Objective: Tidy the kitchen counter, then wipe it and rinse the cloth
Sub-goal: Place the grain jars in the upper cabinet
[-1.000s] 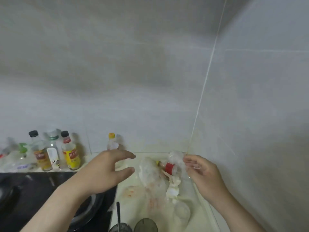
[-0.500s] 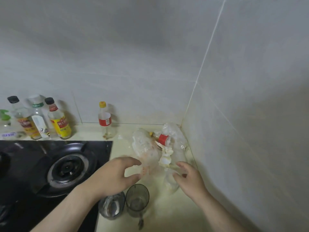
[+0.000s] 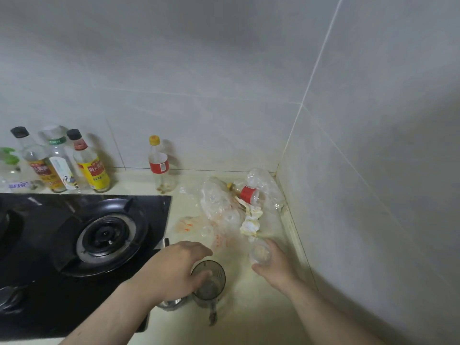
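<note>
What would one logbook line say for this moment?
phase: tidying counter | left hand: fingers round dark cup | right hand: holds small clear cup | plastic wrappers: heaped in corner | wipe: not begun

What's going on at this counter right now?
A person is tidying the counter beside the stove. The right hand holds a small clear cup near a pile of plastic bags, crumpled tissue and a toppled bottle. The left hand is at a dark tinted cup, thumb against its rim; whether it grips yet is unclear.
</note>
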### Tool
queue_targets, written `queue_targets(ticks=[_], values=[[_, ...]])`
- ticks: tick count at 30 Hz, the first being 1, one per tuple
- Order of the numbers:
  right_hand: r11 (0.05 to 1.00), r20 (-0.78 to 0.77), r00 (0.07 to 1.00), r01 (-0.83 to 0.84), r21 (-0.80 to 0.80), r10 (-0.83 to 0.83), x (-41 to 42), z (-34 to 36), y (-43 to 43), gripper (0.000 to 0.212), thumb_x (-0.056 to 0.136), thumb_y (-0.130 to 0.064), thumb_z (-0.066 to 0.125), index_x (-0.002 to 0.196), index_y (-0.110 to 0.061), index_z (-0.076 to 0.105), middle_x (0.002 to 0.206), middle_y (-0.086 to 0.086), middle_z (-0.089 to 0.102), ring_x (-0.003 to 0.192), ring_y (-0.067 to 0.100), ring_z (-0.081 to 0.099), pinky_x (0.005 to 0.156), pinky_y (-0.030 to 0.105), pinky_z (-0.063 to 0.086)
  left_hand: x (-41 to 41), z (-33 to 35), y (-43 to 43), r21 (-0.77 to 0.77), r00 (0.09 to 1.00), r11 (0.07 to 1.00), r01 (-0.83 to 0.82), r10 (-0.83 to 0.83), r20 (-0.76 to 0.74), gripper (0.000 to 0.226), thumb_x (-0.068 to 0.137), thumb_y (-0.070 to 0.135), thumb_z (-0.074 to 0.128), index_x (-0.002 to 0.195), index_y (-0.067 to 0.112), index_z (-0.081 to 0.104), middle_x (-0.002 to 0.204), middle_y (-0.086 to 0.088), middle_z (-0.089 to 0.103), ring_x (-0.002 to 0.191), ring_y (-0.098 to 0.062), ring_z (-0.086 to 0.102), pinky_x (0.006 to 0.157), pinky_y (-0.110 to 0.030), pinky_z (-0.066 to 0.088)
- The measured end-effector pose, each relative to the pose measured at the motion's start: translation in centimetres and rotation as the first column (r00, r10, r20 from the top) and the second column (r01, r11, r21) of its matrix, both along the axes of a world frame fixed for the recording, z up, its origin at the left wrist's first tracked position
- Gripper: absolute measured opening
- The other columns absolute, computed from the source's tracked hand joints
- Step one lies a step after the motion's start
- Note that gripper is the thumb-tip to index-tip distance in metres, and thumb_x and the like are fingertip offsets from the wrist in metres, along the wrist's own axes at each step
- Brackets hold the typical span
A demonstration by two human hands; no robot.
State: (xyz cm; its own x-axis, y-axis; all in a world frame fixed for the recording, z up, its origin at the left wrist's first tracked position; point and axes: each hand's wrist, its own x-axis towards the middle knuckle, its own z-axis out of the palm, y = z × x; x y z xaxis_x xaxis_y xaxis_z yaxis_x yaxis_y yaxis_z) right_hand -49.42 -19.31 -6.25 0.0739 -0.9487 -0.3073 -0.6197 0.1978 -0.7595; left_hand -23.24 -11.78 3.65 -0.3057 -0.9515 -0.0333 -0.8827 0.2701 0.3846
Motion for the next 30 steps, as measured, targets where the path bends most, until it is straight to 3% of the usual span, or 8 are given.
queue_targets(ticks=[3, 7, 10, 15, 19, 23, 26, 30], values=[[0.998, 0.042, 0.997, 0.066, -0.009, -0.065, 0.3, -0.2, 0.0, 0.061, 0.064, -0.015, 0.072, 0.118, -0.039, 0.055, 0.11, -0.016, 0.061, 0.098, 0.003, 0.061, 0.071, 0.018, 0.051, 0.4, 0.5, 0.4, 0.022, 1.0, 1.0, -0.014, 0.014, -0.007, 0.066, 0.08, 0.067, 0.036, 0.133, 0.033, 0.054, 0.133, 0.021, 0.055, 0.123, 0.001, 0.049, 0.101, -0.02, 0.04], [0.991, 0.112, 0.987, 0.126, -0.054, -0.119, 0.3, 1.4, 0.4, 0.053, 0.064, -0.017, 0.074, 0.106, -0.038, 0.051, 0.103, -0.016, 0.059, 0.091, 0.005, 0.061, 0.071, 0.03, 0.056, 0.8, 1.9, 0.5, -0.049, 0.999, 0.998, -0.039, 0.037, -0.031, 0.049, 0.089, 0.055, 0.052, 0.133, 0.035, 0.053, 0.134, 0.024, 0.053, 0.123, 0.004, 0.046, 0.095, -0.004, 0.03], [0.981, 0.218, 0.967, 0.159, -0.11, -0.132, 0.3, 4.4, 0.8, 0.052, 0.064, -0.018, 0.076, 0.104, -0.041, 0.052, 0.1, -0.012, 0.063, 0.084, 0.008, 0.064, 0.07, 0.032, 0.056, 1.1, 3.9, 0.2, -0.09, 0.997, 0.995, -0.049, 0.044, -0.065, 0.064, 0.079, 0.069, 0.039, 0.132, 0.037, 0.054, 0.13, 0.029, 0.051, 0.118, 0.013, 0.042, 0.089, 0.005, 0.02], [0.957, 0.414, 0.909, 0.16, -0.243, -0.047, 0.0, 12.2, 0.6, 0.055, 0.062, -0.027, 0.074, 0.111, -0.047, 0.059, 0.109, -0.01, 0.07, 0.101, 0.01, 0.067, 0.084, 0.034, 0.057, 1.3, 9.5, -1.4, -0.265, 0.994, 0.963, -0.058, 0.031, -0.105, 0.071, 0.075, 0.073, 0.031, 0.132, 0.037, 0.054, 0.124, 0.035, 0.048, 0.114, 0.017, 0.036, 0.094, -0.001, 0.024], [0.917, 0.504, 0.863, 0.164, -0.363, 0.045, -0.5, 19.1, 0.1, 0.064, 0.072, -0.01, 0.079, 0.12, -0.044, 0.053, 0.114, -0.017, 0.067, 0.097, 0.0, 0.067, 0.079, 0.023, 0.054, 0.8, 15.7, -2.4, -0.421, 0.992, 0.905, -0.069, 0.017, -0.125, 0.065, 0.077, 0.073, 0.035, 0.127, 0.039, 0.058, 0.12, 0.039, 0.045, 0.116, 0.016, 0.043, 0.097, -0.009, 0.035], [0.877, 0.527, 0.844, 0.173, -0.449, 0.104, -0.8, 26.1, -0.1, 0.074, 0.05, -0.034, 0.082, 0.12, -0.035, 0.059, 0.11, -0.009, 0.073, 0.098, 0.011, 0.07, 0.087, 0.033, 0.055, 0.3, 21.7, -2.9, -0.569, 0.995, 0.822, -0.03, -0.032, -0.099, 0.064, 0.077, 0.075, 0.034, 0.128, 0.043, 0.056, 0.123, 0.042, 0.042, 0.118, 0.017, 0.042, 0.099, -0.007, 0.032], [0.841, 0.505, 0.839, 0.117, -0.528, 0.2, -0.9, 31.7, -0.4, 0.067, 0.046, -0.029, 0.084, 0.111, -0.026, 0.067, 0.1, -0.004, 0.076, 0.093, 0.014, 0.072, 0.082, 0.025, 0.054, -0.1, 26.7, -2.8, -0.692, 0.997, 0.721, -0.033, -0.03, -0.078, 0.052, 0.082, 0.075, 0.035, 0.119, 0.047, 0.058, 0.116, 0.044, 0.049, 0.113, 0.017, 0.047, 0.089, 0.004, 0.033], [0.778, 0.498, 0.827, 0.126, -0.616, 0.26, -0.7, 38.8, 0.1, 0.097, 0.016, -0.05, 0.095, 0.107, -0.029, 0.065, 0.098, -0.01, 0.077, 0.093, 0.009, 0.073, 0.084, 0.024, 0.052, -0.5, 33.9, -2.3, -0.803, 0.996, 0.595, 0.034, -0.086, -0.021, 0.048, 0.087, 0.075, 0.031, 0.118, 0.046, 0.054, 0.11, 0.038, 0.058, 0.104, 0.013, 0.055, 0.078, -0.003, 0.044]])
